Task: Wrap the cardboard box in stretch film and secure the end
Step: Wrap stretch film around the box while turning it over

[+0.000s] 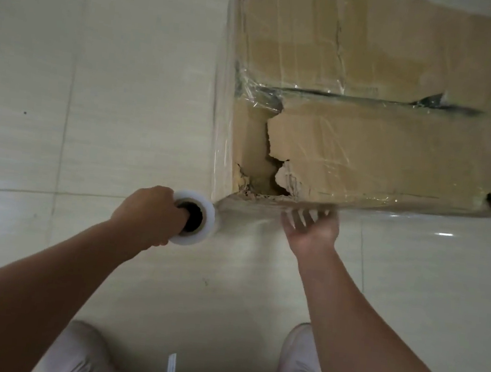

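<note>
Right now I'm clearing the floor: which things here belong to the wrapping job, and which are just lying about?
Job: cardboard box; roll of film, gripped by the left hand; stretched film, touched by the right hand.
Lying about: small pale strip on the floor tiles.

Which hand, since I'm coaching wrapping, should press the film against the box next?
Right hand: open, fingers spread against the stretch film by the cardboard box. The left hand grips the roll.

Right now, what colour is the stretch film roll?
The roll is white, seen in the head view.
</note>
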